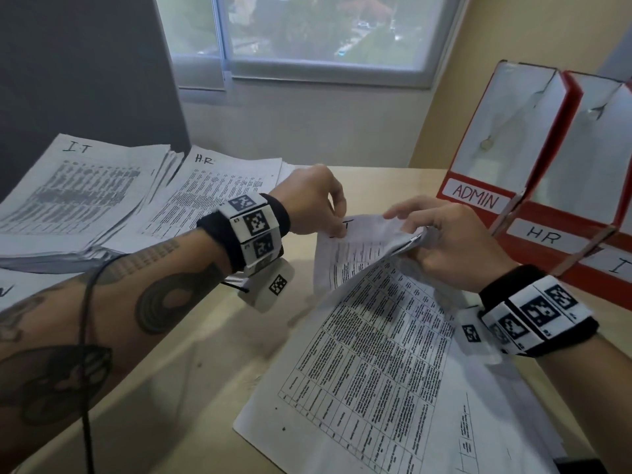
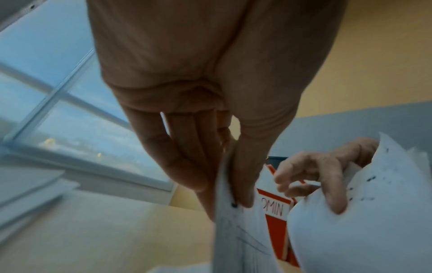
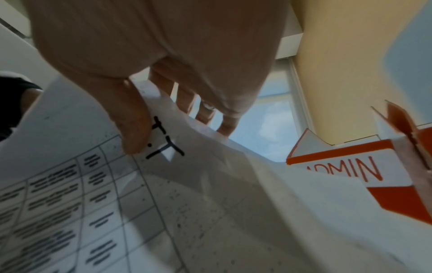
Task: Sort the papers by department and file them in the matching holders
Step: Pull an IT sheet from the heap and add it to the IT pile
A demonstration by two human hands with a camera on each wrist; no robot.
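Note:
A loose stack of printed papers (image 1: 376, 371) lies on the desk in front of me. My left hand (image 1: 338, 230) pinches the top corner of a lifted sheet (image 1: 345, 258) with "I T" handwritten on it; the left wrist view shows thumb and fingers (image 2: 243, 194) closed on its edge. My right hand (image 1: 412, 232) grips the curled top edge of the stack. Its thumb (image 3: 133, 129) presses a gridded sheet marked "I.T" (image 3: 163, 142), fingers behind. Red holders labelled ADMIN (image 1: 477, 200) and HR (image 1: 543, 236) stand at the right.
Sorted piles marked I.T (image 1: 78, 193) and H.R (image 1: 212, 196) lie at the back left, with another pile (image 1: 10, 289) at the left edge. A third red holder (image 1: 615, 268) is cut off at the right. A window (image 1: 307, 35) is behind the desk.

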